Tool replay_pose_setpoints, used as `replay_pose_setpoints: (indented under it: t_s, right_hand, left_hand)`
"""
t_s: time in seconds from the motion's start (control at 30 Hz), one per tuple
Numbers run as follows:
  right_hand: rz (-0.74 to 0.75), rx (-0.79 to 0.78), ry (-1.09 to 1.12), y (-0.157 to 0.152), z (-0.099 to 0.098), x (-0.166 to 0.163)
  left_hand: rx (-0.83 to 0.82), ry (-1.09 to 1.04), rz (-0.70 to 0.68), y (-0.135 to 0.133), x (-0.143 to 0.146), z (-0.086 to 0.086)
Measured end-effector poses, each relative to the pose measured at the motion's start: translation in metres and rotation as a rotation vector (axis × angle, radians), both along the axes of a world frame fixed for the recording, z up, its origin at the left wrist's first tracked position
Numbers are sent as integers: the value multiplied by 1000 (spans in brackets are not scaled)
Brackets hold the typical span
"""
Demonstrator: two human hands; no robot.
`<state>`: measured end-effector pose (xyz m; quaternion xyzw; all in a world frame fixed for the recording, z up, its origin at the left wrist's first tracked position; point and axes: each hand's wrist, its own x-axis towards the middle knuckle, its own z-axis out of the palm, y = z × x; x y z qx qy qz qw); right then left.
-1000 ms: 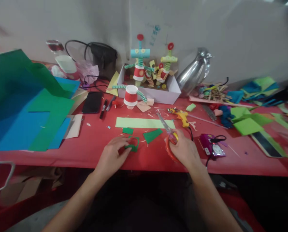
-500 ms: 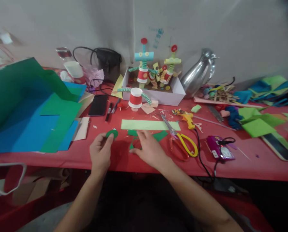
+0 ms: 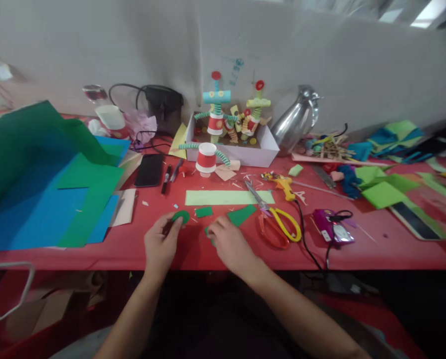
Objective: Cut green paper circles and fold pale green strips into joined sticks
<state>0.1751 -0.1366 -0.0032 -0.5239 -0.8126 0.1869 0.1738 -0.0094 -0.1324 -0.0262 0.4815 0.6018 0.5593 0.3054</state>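
Between thumb and fingers of my left hand (image 3: 160,243) is a small green paper circle (image 3: 180,217). My right hand (image 3: 232,244) has its fingers drawn together over a thin green paper scrap (image 3: 212,242), mostly hidden beneath the hand. A small green rectangle (image 3: 204,212) and a longer green piece (image 3: 242,214) lie just beyond that hand. Farther back is a pale green paper strip (image 3: 228,197). Scissors (image 3: 279,219) with one yellow and one red handle lie open to the right. A red-and-white paper cup figure (image 3: 206,158) with coiled green arms stands behind the strip.
A white box (image 3: 241,157) with finished figures stands at the back, beside a metal jug (image 3: 296,119). The yellow glue gun (image 3: 283,187) trails a black cable. At left lie large blue sheets (image 3: 28,209) and a black phone (image 3: 148,169).
My right fingers have drawn in from spread to closed around the green scrap, uncovering the small rectangle. My left hand still holds the circle. The view has tilted and shifted slightly.
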Motion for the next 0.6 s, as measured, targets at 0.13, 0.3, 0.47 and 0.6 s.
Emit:
replay_pose_setpoints:
  t_s: [0.13, 0.3, 0.47, 0.6]
  right_hand:
    - [26, 143, 197, -55, -13, 25]
    - [285, 379, 43, -97, -50, 54]
    - [311, 126, -273, -97, -76, 51]
    - [294, -40, -192, -97, -45, 52]
  left_hand:
    - [-19, -12, -46, 3, -2, -8]
    - [-48, -55, -108, 6, 3, -5]
    - [-68, -285, -181, 3, 11, 8]
    - [-140, -395, -203, -2, 17, 19]
